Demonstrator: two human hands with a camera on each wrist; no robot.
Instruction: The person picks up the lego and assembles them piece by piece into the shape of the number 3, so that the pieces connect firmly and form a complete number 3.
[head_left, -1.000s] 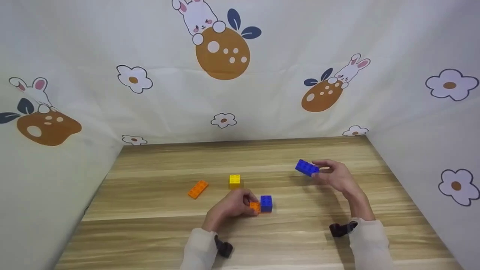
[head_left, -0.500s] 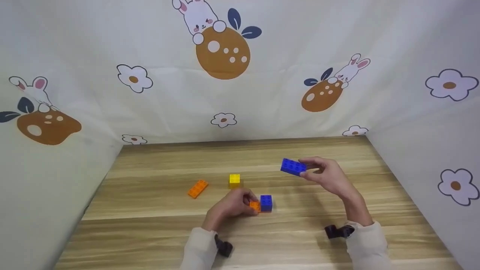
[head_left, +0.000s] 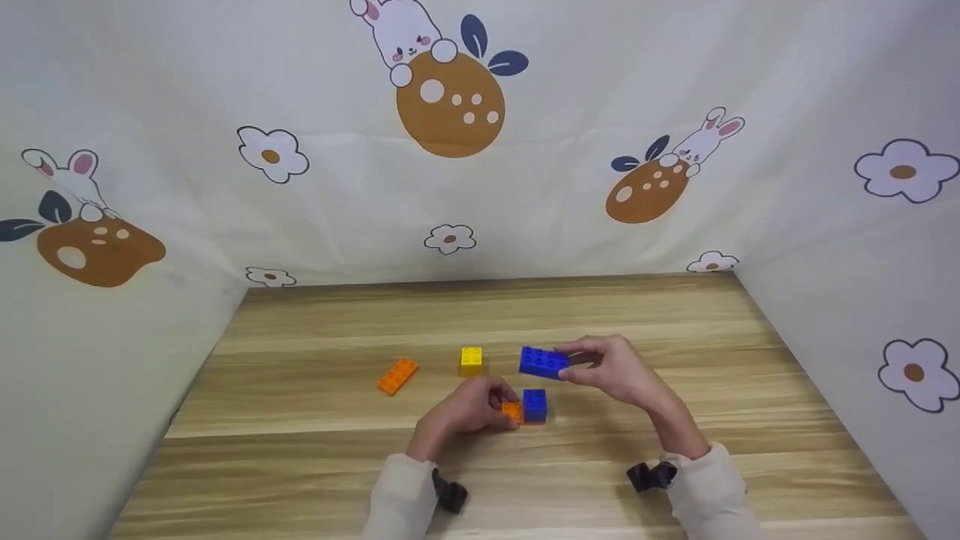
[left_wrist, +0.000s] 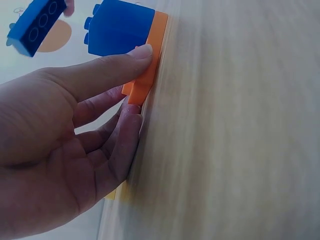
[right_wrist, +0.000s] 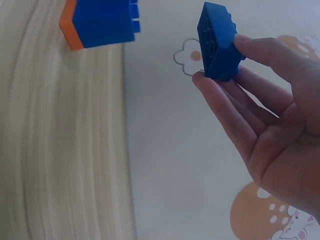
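On the table, my left hand (head_left: 471,406) pinches the left end of a flat orange brick (left_wrist: 154,55) between thumb and fingers. A square blue brick (head_left: 535,405) stands on that orange brick's right end. My right hand (head_left: 613,369) grips a longer blue brick (head_left: 543,362) by its right end, held in the air with studs up, behind the square one. In the right wrist view, the hollow underside of the long blue brick (right_wrist: 215,42) shows, apart from the stack. The left fingers hide part of the orange brick in the head view.
A yellow brick (head_left: 471,361) stands just behind my left hand. Further left lies a loose flat orange brick (head_left: 397,376). The wooden table (head_left: 322,472) ends at a patterned cloth (head_left: 352,202) at the back and sides.
My right hand has carried the long blue brick leftward and, in the last half second, nearer to me and toward the stack. The left hand keeps its hold in place.
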